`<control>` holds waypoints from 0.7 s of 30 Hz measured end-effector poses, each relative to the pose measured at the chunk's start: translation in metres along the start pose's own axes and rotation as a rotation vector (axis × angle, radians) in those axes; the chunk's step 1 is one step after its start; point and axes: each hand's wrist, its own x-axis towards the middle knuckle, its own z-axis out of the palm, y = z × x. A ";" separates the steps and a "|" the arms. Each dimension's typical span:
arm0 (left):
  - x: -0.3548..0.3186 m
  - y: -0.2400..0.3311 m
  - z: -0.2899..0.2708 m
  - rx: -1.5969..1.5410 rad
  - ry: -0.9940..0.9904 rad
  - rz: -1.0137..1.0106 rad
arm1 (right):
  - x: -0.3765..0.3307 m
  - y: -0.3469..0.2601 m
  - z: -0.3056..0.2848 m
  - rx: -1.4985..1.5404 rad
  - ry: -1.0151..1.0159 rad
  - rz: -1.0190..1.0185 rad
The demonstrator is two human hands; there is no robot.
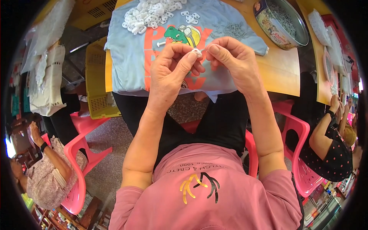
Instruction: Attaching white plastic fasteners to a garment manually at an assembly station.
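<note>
My left hand [172, 67] pinches a small white plastic piece [196, 51] between thumb and forefinger. My right hand [232, 57] meets it from the right, fingertips closed on the same piece or a thin pin at it; I cannot tell which. Both hands hover over a light blue cloth [130, 57] with a cartoon dinosaur print, spread on the wooden table [283, 73]. A pile of white plastic rings [151, 15] lies at the cloth's far edge. A heap of small grey metal parts [232, 28] sits on the cloth right of it. One white pin [161, 44] lies loose.
A round tin [281, 23] holding small metal parts stands at the far right of the table. A yellow crate [97, 76] sits left below the table. Pink plastic chairs [80, 153] flank me. One person sits at lower left [46, 172], another at right [329, 145].
</note>
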 end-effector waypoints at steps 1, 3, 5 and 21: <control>0.000 -0.001 0.000 0.001 0.001 0.000 | 0.001 0.002 0.001 -0.025 0.000 -0.018; 0.000 -0.002 -0.001 0.001 -0.001 0.005 | 0.001 0.002 0.005 -0.056 0.001 -0.027; -0.001 -0.001 0.000 0.008 0.007 0.000 | 0.001 0.001 0.009 -0.090 0.003 -0.037; -0.001 0.000 0.002 0.043 0.043 -0.004 | -0.001 0.002 0.024 -0.166 0.105 -0.084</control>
